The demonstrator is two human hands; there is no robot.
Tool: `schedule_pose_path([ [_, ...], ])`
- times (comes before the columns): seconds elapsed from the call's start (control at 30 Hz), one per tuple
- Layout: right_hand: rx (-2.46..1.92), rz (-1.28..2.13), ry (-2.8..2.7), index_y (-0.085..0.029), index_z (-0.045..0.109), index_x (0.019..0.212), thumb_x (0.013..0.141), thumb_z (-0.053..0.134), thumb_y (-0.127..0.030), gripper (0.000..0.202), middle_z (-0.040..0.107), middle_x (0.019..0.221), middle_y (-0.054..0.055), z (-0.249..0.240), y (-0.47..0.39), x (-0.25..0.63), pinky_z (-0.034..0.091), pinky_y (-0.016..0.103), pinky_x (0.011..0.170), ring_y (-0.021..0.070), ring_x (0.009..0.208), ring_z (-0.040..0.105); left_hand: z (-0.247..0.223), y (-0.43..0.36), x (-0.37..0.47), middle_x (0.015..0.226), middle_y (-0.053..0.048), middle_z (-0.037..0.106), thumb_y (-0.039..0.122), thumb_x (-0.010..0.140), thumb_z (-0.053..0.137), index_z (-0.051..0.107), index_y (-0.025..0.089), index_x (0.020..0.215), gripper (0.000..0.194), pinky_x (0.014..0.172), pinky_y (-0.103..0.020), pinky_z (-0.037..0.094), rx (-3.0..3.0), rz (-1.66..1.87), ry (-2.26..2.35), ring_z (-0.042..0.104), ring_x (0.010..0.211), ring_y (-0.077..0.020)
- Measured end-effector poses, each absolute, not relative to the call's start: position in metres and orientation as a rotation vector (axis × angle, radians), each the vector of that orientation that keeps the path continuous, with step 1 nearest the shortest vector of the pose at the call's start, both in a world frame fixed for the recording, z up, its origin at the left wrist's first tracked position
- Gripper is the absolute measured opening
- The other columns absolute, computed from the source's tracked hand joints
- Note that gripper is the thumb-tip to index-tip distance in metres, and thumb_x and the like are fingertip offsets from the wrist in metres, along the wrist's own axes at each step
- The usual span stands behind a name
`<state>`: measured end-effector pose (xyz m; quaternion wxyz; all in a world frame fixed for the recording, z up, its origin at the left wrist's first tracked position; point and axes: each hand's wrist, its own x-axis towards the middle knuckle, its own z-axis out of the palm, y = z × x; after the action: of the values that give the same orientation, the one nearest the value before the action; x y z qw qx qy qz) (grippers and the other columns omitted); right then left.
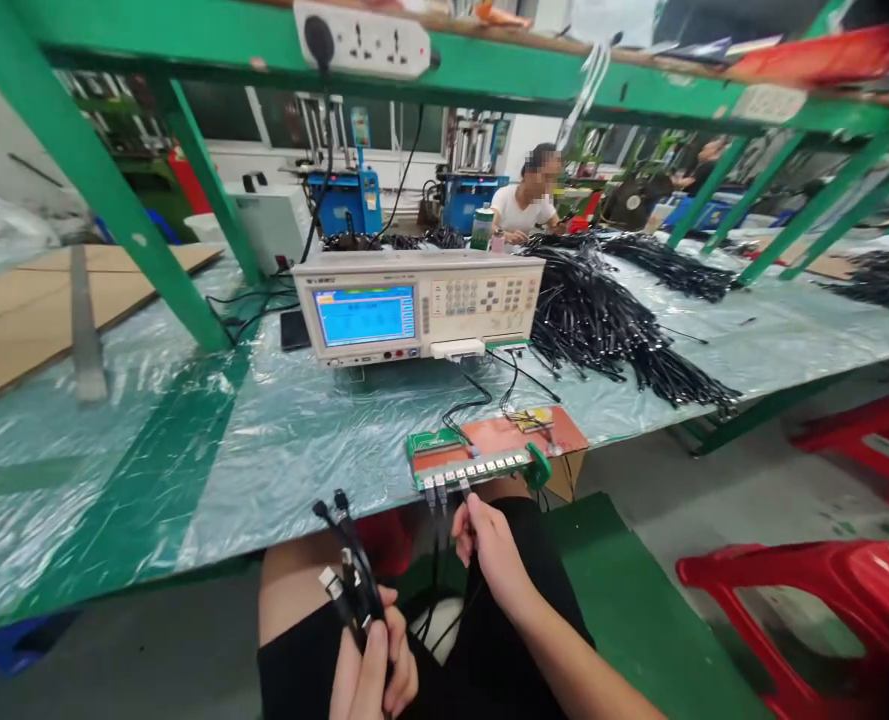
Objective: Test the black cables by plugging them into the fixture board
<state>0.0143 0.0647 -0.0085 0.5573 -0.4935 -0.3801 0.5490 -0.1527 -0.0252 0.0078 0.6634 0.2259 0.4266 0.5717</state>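
My left hand (376, 660) is closed around several black USB cables (361, 585), their plug ends pointing up and away from me. With thumb and fingers, my right hand (489, 545) pinches the plug of another black USB cable (466, 488) at the front row of sockets on a green circuit board (433, 440). Whether that plug is fully seated I cannot tell. Left of it, two more black cables (436, 497) sit in the sockets and hang down over the table edge. Thin wires run from the board to a tester (421, 305) with a lit blue screen.
A large heap of black cables (601, 310) lies right of the tester. A green frame post (114, 170) and cardboard (24, 300) with a metal ruler (88, 330) are at left. Red stools (811, 600) stand at right. Another person (526, 205) sits across the table.
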Motion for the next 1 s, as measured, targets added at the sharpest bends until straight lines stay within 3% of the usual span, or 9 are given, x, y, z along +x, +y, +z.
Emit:
schedule_pose_path([
  [0.2, -1.199, 1.226, -0.968, -0.016, 0.056, 0.066, 0.094, 0.044, -0.075, 0.066, 0.041, 0.048, -0.003, -0.008, 0.065, 0.014, 0.030, 0.022, 0.045, 0.0103, 0.042, 0.042, 0.016, -0.028, -0.147, 0.076, 0.005, 0.048, 0.059, 0.091, 0.059, 0.052, 0.025, 0.117, 0.043, 0.035, -0.016, 0.033, 0.628, 1.242, 1.044, 0.038, 0.040, -0.0033],
  [0.4, -1.231, 1.172, -1.042, -0.017, 0.055, 0.064, 0.094, 0.040, -0.077, 0.069, 0.043, 0.048, -0.001, -0.009, 0.066, 0.004, 0.029, 0.024, 0.046, 0.0113, 0.044, 0.040, 0.014, -0.029, -0.147, 0.071, 0.007, 0.041, 0.060, 0.094, 0.055, 0.051, 0.026, 0.120, 0.044, 0.039, -0.014, 0.019, 0.679, 1.155, 1.051, 0.024, 0.041, -0.0008],
  [0.53, -1.275, 1.119, -1.064, -0.018, 0.052, 0.060, 0.094, 0.037, -0.079, 0.071, 0.044, 0.049, 0.000, -0.002, 0.068, -0.004, 0.030, 0.025, 0.047, 0.0124, 0.045, 0.041, 0.011, -0.026, -0.149, 0.071, 0.006, 0.041, 0.061, 0.095, 0.050, 0.054, 0.023, 0.117, 0.044, 0.037, -0.016, 0.019, 0.613, 1.116, 0.931, 0.022, 0.041, -0.0020],
  [0.7, -1.370, 1.114, -1.171, -0.019, 0.052, 0.059, 0.096, 0.029, -0.077, 0.072, 0.047, 0.048, 0.002, 0.009, 0.074, 0.007, 0.032, 0.027, 0.047, 0.0146, 0.043, 0.043, 0.024, -0.021, -0.150, 0.073, 0.004, 0.043, 0.050, 0.093, 0.051, 0.058, 0.020, 0.115, 0.038, 0.040, -0.017, 0.021, 0.566, 1.151, 0.781, 0.025, 0.044, -0.0040],
  [0.77, -1.453, 1.040, -1.356, -0.019, 0.056, 0.062, 0.099, 0.028, -0.071, 0.070, 0.052, 0.051, 0.005, 0.017, 0.072, 0.018, 0.034, 0.028, 0.050, 0.0166, 0.046, 0.048, 0.030, -0.020, -0.150, 0.073, 0.004, 0.043, 0.046, 0.092, 0.051, 0.058, 0.019, 0.116, 0.036, 0.041, -0.017, 0.021, 0.573, 1.167, 0.786, 0.025, 0.044, -0.0041],
  [0.9, -1.510, 0.361, -1.570, -0.019, 0.061, 0.072, 0.100, 0.046, -0.048, 0.044, 0.061, 0.069, 0.007, 0.045, 0.053, 0.031, 0.037, 0.031, 0.067, 0.0205, 0.068, 0.055, 0.032, -0.018, -0.149, 0.075, 0.004, 0.045, 0.037, 0.092, 0.054, 0.056, 0.020, 0.120, 0.034, 0.042, -0.018, 0.023, 0.588, 1.197, 0.857, 0.027, 0.045, -0.0044],
  [1.0, -1.303, 0.456, -1.650, -0.020, 0.064, 0.076, 0.099, 0.054, -0.033, 0.028, 0.059, 0.071, 0.005, 0.070, 0.026, 0.022, 0.038, 0.030, 0.069, 0.0191, 0.069, 0.053, 0.029, -0.022, -0.147, 0.075, 0.004, 0.050, 0.039, 0.090, 0.060, 0.052, 0.023, 0.129, 0.043, 0.042, -0.017, 0.025, 0.585, 1.198, 0.922, 0.030, 0.044, -0.0043],
])
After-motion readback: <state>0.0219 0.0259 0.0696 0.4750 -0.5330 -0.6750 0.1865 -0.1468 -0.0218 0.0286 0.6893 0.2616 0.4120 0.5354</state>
